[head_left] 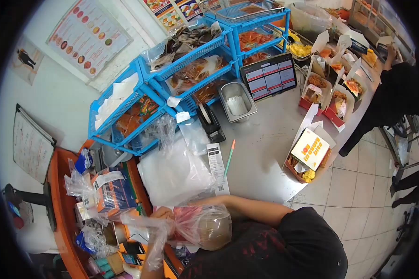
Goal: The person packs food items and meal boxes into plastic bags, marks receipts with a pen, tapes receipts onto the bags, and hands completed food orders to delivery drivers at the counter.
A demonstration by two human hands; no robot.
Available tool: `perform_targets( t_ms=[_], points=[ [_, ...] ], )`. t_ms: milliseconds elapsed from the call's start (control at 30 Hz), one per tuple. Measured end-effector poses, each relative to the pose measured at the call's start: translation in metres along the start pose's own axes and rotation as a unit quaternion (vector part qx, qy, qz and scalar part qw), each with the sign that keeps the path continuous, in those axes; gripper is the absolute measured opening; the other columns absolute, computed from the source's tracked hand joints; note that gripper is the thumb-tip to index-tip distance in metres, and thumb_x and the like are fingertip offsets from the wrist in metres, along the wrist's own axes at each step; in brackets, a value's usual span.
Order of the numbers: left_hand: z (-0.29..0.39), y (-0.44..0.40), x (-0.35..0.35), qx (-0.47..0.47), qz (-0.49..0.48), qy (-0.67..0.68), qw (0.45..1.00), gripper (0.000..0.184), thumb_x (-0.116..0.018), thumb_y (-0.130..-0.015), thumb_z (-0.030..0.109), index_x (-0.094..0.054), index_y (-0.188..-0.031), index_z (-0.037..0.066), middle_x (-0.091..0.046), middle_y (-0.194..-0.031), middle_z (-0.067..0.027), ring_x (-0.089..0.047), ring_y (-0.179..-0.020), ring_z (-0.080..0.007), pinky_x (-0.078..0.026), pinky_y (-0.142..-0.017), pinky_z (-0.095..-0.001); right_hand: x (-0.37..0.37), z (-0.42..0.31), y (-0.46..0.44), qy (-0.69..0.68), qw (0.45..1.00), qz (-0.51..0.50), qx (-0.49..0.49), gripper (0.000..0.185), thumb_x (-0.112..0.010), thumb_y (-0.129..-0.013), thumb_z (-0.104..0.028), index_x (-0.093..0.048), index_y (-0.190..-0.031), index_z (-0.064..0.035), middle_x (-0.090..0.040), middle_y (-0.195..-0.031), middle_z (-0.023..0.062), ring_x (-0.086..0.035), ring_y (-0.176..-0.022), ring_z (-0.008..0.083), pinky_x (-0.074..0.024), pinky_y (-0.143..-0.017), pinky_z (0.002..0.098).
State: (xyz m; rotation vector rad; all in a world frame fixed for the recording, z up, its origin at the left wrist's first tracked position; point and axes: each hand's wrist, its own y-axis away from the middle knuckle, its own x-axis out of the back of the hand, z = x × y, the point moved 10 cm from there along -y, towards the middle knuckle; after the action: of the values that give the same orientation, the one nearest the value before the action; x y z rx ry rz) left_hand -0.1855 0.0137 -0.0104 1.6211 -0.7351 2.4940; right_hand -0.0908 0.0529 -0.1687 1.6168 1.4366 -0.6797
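Where the clear, crinkly plastic bag (191, 225) is: close to the front of the person's dark shirt (270, 251), at the near side of the shiny grey metal table (260, 160).
Bag's long way: sideways, from the round see-through tub with tan stuff inside (217, 229) on the right to the bunched neck on the left.
Red part: something red (184, 215) shows through the plastic, between tub and neck; I can't tell what it is.
Left hand: the left hand (163, 215) looks squeezed tight around the bunched neck, with thin plastic over part of it.
Right hand: the right hand (205, 201) is mostly hidden behind the bag, so I can't tell if it holds anything.
Nearer hand: the left one is closest to the neck; the right arm comes from the tub's side.
Loose plastic: the bag's end spreads left of the neck and down over the left forearm.
Just past the hands: a flat pile of whitish plastic bags (172, 169), beside a long white printed paper slip (218, 169).
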Motion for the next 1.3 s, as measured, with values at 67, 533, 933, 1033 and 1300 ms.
perform_targets(
  t_ms=[67, 533, 933, 1033, 1300],
  points=[
    [-0.012, 0.02, -0.003, 0.102, 0.044, 0.03, 0.993, 0.017, -0.07, -0.068, 0.018, -0.057, -0.07, 0.008, -0.057, -0.075, -0.0043, -0.057, -0.067, -0.0244, -0.046, -0.064, -0.0341, 0.06, -0.022, -0.002, 0.466, 0.869, 0.116, 0.12, 0.04, -0.057, -0.092, -0.041, -0.063, -0.112, -0.0069, -0.067, -0.098, 0.0105, -0.064, -0.084, 0.0159, -0.0511, -0.077, 0.0308],
    [-0.002, 0.021, -0.129, 0.224, 0.028, 0.137, 0.965, 0.016, -0.071, -0.069, 0.016, -0.058, -0.073, 0.007, -0.059, -0.079, -0.0053, -0.057, -0.071, -0.0248, -0.046, -0.066, -0.0347, 0.222, -0.216, 0.333, 0.151, 0.185, 0.871, 0.429, 0.027, -0.055, -0.084, -0.008, -0.053, -0.11, -0.0043, -0.053, -0.108, 0.0144, -0.051, -0.099, 0.027, -0.04, -0.089, 0.0379],
    [0.003, 0.015, -0.128, 0.191, 0.013, 0.096, 0.977, 0.015, -0.071, -0.07, 0.014, -0.059, -0.075, 0.006, -0.06, -0.082, -0.0061, -0.057, -0.074, -0.0252, -0.045, -0.068, -0.0352, 0.293, -0.276, 0.324, 0.27, 0.309, 0.902, 0.133, 0.058, -0.055, -0.087, -0.024, -0.038, -0.141, -0.0337, -0.043, -0.122, 0.0141, -0.038, -0.112, 0.0363, -0.0261, -0.097, 0.0537],
    [0.007, 0.012, -0.124, 0.171, 0.015, 0.079, 0.982, 0.015, -0.071, -0.07, 0.013, -0.059, -0.075, 0.006, -0.06, -0.083, -0.0064, -0.057, -0.075, -0.0253, -0.045, -0.068, -0.0353, 0.273, -0.272, 0.344, 0.192, 0.249, 0.921, 0.229, 0.055, -0.059, -0.085, -0.02, -0.043, -0.138, -0.0258, -0.047, -0.117, 0.015, -0.043, -0.107, 0.0335, -0.0328, -0.095, 0.0484],
    [0.034, 0.003, -0.094, 0.06, 0.044, -0.031, 0.997, 0.015, -0.071, -0.07, 0.012, -0.06, -0.077, 0.006, -0.061, -0.085, -0.0069, -0.057, -0.078, -0.0256, -0.045, -0.069, -0.0356, 0.133, -0.351, 0.241, 0.508, 0.318, 0.727, 0.335, 0.01, -0.063, -0.076, -0.009, -0.067, -0.078, -0.0004, -0.065, -0.076, 0.0206, -0.065, -0.07, 0.0346, -0.051, -0.066, 0.0412]
  ],
)
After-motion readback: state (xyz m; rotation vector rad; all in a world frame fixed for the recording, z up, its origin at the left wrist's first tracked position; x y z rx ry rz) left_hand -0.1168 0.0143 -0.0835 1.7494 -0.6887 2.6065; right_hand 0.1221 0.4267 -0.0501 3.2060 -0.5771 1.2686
